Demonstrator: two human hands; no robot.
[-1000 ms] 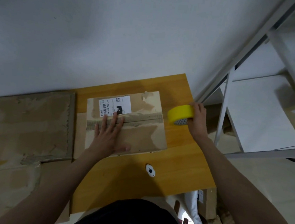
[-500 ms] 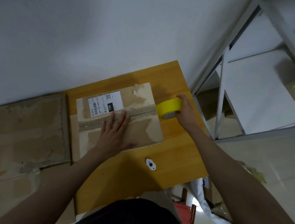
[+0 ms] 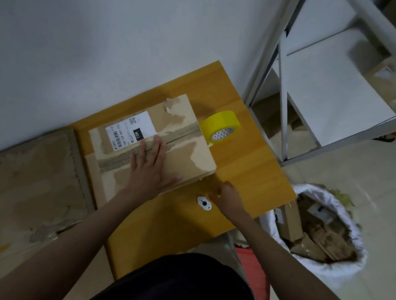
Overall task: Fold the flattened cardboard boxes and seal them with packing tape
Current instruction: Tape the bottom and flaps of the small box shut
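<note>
Head view: left hand (image 3: 151,170), fingers flat, presses the cardboard box (image 3: 155,139); right hand (image 3: 226,194) fingers pinch tape pulled from the yellow tape roll (image 3: 220,128).

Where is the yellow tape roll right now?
The yellow tape roll stands on edge on the wooden table, just off the right end of the cardboard box, near the metal shelf. Neither hand touches it.

Two bare forearms come up from the bottom edge, with no sleeves showing anywhere along them. The left hand (image 3: 151,173) and right hand (image 3: 227,196) are bare too: no gloves, rings, watch or wristband can be seen. Between the arms, at the bottom, a dark, near-black garment (image 3: 181,286) covers the torso, plain, with no visible print or marking.
</note>
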